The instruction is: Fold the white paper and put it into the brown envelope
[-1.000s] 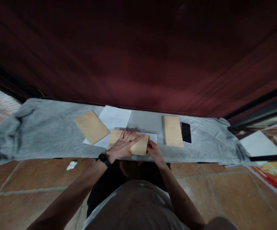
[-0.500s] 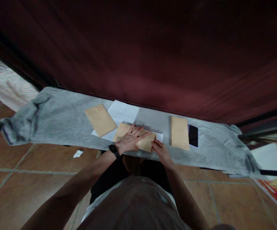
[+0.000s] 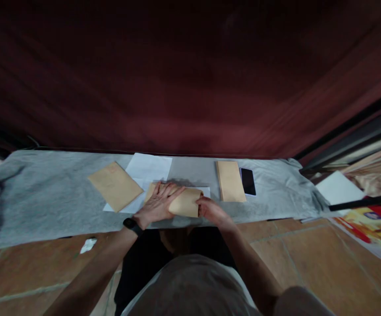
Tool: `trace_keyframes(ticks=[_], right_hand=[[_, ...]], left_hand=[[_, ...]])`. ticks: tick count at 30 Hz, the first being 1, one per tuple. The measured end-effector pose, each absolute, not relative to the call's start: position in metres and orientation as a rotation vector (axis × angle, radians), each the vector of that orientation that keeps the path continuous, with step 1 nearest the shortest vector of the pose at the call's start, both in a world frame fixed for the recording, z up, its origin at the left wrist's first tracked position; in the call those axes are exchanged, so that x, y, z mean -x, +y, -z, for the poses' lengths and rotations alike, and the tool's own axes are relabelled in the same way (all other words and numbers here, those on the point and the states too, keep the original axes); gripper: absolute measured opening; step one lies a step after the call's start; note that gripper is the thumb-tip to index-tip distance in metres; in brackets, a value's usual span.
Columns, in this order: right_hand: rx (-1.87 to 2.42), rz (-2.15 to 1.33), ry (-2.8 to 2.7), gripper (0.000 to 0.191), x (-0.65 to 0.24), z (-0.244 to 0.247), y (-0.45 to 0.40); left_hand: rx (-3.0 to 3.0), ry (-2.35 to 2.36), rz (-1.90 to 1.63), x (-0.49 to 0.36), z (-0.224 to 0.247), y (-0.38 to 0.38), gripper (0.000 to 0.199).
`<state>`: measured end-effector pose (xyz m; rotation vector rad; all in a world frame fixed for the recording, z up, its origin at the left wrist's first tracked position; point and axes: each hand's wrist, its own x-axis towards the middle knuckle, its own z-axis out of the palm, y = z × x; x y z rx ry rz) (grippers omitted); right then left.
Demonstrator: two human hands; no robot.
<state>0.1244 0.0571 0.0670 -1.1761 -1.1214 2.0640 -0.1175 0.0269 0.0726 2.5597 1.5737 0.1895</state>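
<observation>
A brown paper envelope [image 3: 187, 203] lies in front of me, its right end raised and curled. My left hand [image 3: 160, 203] rests flat across its left part, fingers stretched out. At the right end, my right hand [image 3: 212, 210] grips the envelope's edge with bent fingers; the fingertips are partly hidden. White paper [image 3: 205, 192] shows from under the envelope. Left of my hands, another brown envelope [image 3: 115, 186] lies at an angle, partly over white sheets [image 3: 149, 166].
A grey cloth [image 3: 61, 188] covers the long narrow surface. To the right lie a stack of brown envelopes [image 3: 231, 181] and a dark-screened phone [image 3: 248, 181]. A dark red panel [image 3: 190, 109] rises behind. Crumpled white paper [image 3: 88, 245] lies on the tiled floor.
The view has shifted and turned, so the objects sit further left. The envelope's right end now curls up more under my right hand, while my left hand stays flat on it.
</observation>
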Motion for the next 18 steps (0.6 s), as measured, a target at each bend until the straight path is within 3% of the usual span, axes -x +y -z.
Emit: trace_keyframes(ticks=[10, 15, 18], right_hand=[[1.002, -2.370, -0.655, 0.025, -0.149, -0.062, 0.030], [0.958, -2.443, -0.784, 0.024, -0.154, -0.044, 0.024], [1.067, -2.316, -0.942, 0.025, -0.155, -0.042, 0.025]], left_hand=[[-2.648, 1.482, -0.155, 0.094, -0.051, 0.010, 0.100], [-2.726, 1.387, -0.088, 0.082, -0.052, 0.011, 0.098], [-2.746, 1.346, -0.089, 0.077, -0.056, 0.011, 0.098]])
